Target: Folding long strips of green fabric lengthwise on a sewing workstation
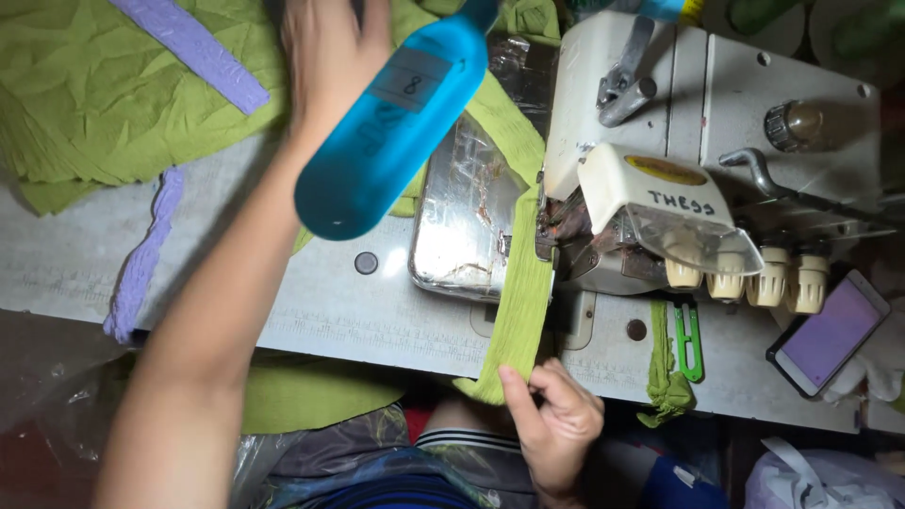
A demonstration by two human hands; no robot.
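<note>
My right hand [558,426] is at the table's front edge, thumb and fingers pinched on the lower end of a green ribbed fabric strip [520,311]. The strip runs up over the edge to the needle area of a white overlock sewing machine [660,123]. My left hand [330,52], blurred, is stretched far forward over a pile of green fabric [104,94]. A blue plastic bottle [391,137] lies slanted right beside and partly over that hand. I cannot see whether the hand grips it.
A shiny metal plate [462,221] sits left of the machine. Purple ribbed strips [141,264] lie on the table and across the green pile. Green thread snips [689,341] and a phone [830,332] lie at the right. Plastic bags sit below the table edge.
</note>
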